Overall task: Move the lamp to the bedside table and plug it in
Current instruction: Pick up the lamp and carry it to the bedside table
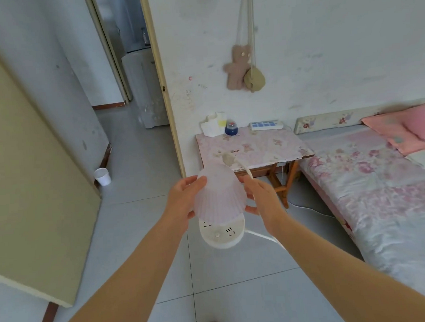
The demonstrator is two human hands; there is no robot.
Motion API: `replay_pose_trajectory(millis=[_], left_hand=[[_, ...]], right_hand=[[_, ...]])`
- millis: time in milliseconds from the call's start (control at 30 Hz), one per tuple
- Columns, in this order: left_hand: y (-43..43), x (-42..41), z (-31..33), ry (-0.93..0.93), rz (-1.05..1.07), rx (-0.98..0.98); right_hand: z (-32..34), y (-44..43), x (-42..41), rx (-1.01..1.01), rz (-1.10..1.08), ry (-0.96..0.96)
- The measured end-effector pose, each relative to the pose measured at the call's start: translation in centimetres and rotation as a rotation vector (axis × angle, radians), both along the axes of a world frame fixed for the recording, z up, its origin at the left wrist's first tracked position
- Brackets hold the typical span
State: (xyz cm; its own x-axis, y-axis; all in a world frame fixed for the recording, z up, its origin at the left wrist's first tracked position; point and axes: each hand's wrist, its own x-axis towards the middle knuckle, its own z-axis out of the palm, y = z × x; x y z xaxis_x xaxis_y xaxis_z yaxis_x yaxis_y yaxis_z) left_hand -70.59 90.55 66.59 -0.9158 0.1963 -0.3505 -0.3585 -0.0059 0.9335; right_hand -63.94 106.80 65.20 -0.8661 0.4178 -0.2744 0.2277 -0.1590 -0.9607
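The left hand (181, 199) presses open-palmed against the left side of the lamp (219, 200), fingers spread on the ribbed shade. The lamp hangs in the air between both hands, above the floor, its long axis tilted so the top leans away toward the table (267, 148) and the round base faces the person. The right hand (260, 195) cups the shade's right side, and the cord (262, 234) trails off past it to the right. The table lies ahead and slightly right, well apart, so the right hand is nearer it; a power strip (266, 125) sits at its back edge.
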Motion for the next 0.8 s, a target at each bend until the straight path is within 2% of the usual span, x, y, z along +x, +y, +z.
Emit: replay_pose_trajectory(millis=[467, 800], left_hand=[[9.4, -19.3, -0.3, -0.018, -0.159, -0.004], [17.7, -29.0, -2.2, -0.038, -0.201, -0.012]], right_hand=[[0.1, 7.9, -16.3, -0.015, -0.195, 0.012], [-1.4, 15.3, -25.0, -0.024, -0.26, 0.009]])
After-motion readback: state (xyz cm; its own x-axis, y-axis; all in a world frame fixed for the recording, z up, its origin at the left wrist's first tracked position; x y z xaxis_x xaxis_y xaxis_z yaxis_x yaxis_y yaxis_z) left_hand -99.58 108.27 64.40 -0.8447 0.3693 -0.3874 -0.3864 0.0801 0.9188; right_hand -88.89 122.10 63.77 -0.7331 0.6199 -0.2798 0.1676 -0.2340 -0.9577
